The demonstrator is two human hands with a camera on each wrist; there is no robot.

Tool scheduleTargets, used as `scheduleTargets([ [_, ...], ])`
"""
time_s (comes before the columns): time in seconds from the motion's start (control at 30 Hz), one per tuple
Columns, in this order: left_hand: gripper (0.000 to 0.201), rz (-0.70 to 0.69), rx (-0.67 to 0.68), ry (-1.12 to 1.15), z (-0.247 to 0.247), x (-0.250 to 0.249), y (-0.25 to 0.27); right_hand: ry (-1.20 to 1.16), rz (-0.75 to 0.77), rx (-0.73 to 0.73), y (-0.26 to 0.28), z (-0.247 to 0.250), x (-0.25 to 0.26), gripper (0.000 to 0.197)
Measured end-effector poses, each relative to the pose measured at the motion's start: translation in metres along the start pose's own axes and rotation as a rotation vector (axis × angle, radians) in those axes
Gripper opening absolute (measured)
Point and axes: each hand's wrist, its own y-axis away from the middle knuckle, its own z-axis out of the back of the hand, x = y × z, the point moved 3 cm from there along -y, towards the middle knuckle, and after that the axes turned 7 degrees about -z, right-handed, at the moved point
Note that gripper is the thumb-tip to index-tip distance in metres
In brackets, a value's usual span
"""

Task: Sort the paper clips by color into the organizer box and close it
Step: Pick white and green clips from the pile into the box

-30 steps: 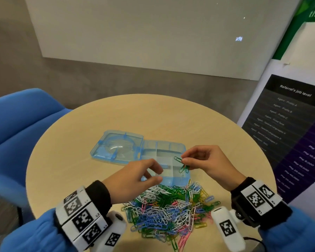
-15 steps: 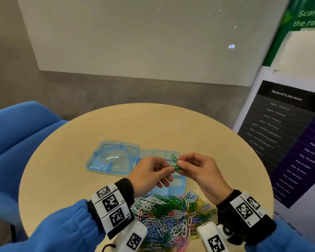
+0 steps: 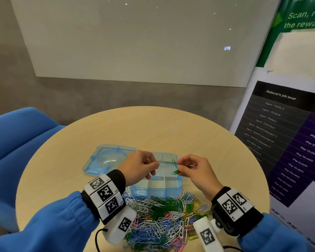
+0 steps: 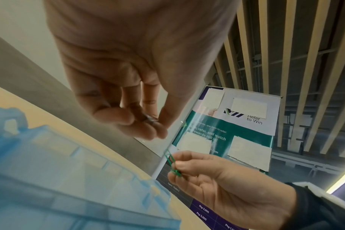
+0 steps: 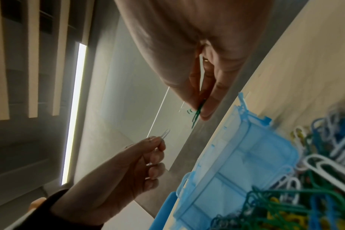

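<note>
Two hands work above the organizer box (image 3: 156, 186). My right hand (image 3: 195, 170) pinches a small bunch of green clips (image 3: 175, 167) between thumb and forefinger, their long axis slanting down toward the open compartments directly beneath. My left hand (image 3: 138, 166) pinches one white clip (image 5: 165, 133), just beside the green ones but apart from them. Both hands hang over the box's far cells, so each clip, I judge, needs only a short drop. Its lid (image 3: 107, 159) lies open to the left; the mixed clip pile (image 3: 162, 217) sits on the table (image 3: 62, 160) nearest me.
</note>
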Motion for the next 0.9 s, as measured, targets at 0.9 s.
scheduleTargets([
  [0.9,0.026,0.02,0.147,-0.246,0.013,0.033,-0.008,0.329,0.059,0.126,-0.002,-0.004,-0.001,0.016],
])
